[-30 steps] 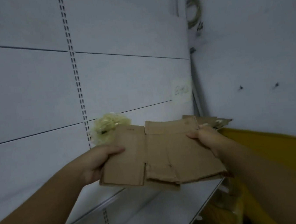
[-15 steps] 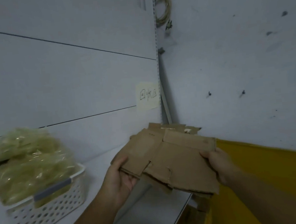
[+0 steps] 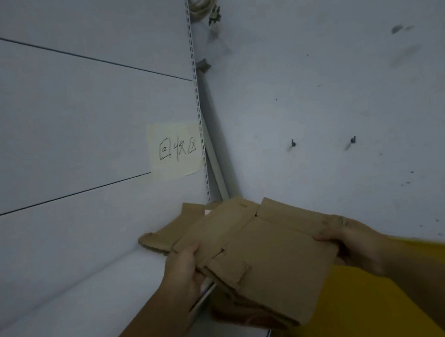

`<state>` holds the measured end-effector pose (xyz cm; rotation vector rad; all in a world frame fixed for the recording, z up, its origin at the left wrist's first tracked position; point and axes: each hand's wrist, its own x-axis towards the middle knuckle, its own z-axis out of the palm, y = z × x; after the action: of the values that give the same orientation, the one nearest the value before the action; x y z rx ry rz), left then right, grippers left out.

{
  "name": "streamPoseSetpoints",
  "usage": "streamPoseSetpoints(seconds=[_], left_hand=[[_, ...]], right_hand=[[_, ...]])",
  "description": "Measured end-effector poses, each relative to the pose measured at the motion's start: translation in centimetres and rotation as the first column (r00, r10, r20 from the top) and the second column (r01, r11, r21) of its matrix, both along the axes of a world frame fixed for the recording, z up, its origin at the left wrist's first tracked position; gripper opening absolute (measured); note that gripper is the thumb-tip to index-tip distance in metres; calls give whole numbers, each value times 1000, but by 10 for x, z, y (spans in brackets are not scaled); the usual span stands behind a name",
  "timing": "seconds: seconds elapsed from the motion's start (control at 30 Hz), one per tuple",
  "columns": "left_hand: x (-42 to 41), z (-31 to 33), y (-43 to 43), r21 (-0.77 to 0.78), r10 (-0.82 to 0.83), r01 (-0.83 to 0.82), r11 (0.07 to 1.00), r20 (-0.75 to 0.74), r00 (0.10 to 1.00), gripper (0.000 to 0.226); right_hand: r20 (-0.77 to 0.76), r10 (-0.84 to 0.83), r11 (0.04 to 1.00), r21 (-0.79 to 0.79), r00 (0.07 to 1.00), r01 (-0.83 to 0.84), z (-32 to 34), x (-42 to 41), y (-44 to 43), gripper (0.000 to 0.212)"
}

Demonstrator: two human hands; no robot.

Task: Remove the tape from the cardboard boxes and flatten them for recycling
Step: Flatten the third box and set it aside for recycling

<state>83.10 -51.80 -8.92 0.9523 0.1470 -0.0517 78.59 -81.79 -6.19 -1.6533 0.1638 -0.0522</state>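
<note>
I hold a flattened brown cardboard box (image 3: 265,249) level above the right end of a white shelf (image 3: 79,307). My left hand (image 3: 184,271) grips its left edge, thumb on top. My right hand (image 3: 352,239) grips its right edge, with a ring on one finger. Behind it, in the shelf's back corner, lies another flattened cardboard piece (image 3: 168,234), partly hidden by the held box. More brown cardboard (image 3: 239,312) shows underneath the held box, below the shelf edge.
A pale sticky note with handwriting (image 3: 177,149) is stuck on the white back panel. A slotted upright (image 3: 195,88) marks the corner. A coiled cord (image 3: 203,0) hangs on the marked white wall. A yellow surface (image 3: 367,304) lies at the lower right.
The view has swung right: the white basket of crumpled tape has left the frame. Both hands have carried the flattened box toward the shelf's corner, over the cardboard lying there.
</note>
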Motion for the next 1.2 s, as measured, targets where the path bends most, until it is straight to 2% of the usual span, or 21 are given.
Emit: streamPoseSetpoints(seconds=[0.07,0.17,0.23,0.33,0.43,0.5,0.57,0.67,0.73,0.8,0.87,0.93,1.0,1.03,1.07,1.13,1.17,1.2], left_hand=[[24,2,-14,28,-16,16,999,18,1000,26],[57,15,-44,86,-2,3,996,-12,1000,28],[75,22,-64,95,12,-8,995,-42,999,34],[96,24,-83,103,42,-36,994,-55,998,35],[117,22,-90,128,124,-117,985,-46,991,38],[133,22,-89,169,181,-175,970,-19,983,42],[151,28,-85,180,215,-212,960,5,977,41],[191,32,-74,163,274,-275,948,28,961,40],[215,32,-69,145,284,-286,947,37,958,38],[242,32,-65,137,316,-321,937,56,947,38],[263,33,-63,133,340,-347,928,69,938,39],[281,33,-61,156,341,-345,925,54,939,39],[294,34,-58,224,343,-343,912,40,938,39],[301,34,-55,303,375,-375,876,60,925,40],[307,35,-51,420,423,-425,802,103,900,41],[314,39,-43,689,468,-489,534,241,850,30],[313,39,-42,815,427,-445,372,275,861,25],[311,38,-43,917,353,-337,213,249,902,19]], right_hand=[[-13,104,993,-48,995,-104,5,25,-27,10],[-1,209,971,-119,978,-208,20,69,-67,15],[-56,294,937,-182,954,-299,29,95,-86,8],[-228,456,837,-220,860,-502,34,136,-101,41],[-304,567,736,-230,766,-636,34,173,-95,51],[-289,573,736,-231,767,-637,31,202,-86,47],[-239,528,779,-245,815,-576,29,235,-75,42],[-229,441,792,-356,868,-496,23,283,-56,63],[-264,422,769,-403,867,-496,20,315,-47,81],[-241,434,749,-439,868,-496,20,343,-41,87],[-154,460,713,-523,875,-467,23,372,-37,73],[-61,446,691,-611,893,-387,27,400,-32,50],[-52,463,640,-671,885,-374,27,425,-27,35],[-65,480,609,-693,875,-386,26,435,-24,32],[-78,498,585,-705,864,-401,24,444,-22,31],[-88,520,571,-703,849,-423,16,457,-14,28],[-85,531,563,-708,843,-426,10,462,-9,27],[-80,548,523,-744,833,-415,1,466,-3,28]])
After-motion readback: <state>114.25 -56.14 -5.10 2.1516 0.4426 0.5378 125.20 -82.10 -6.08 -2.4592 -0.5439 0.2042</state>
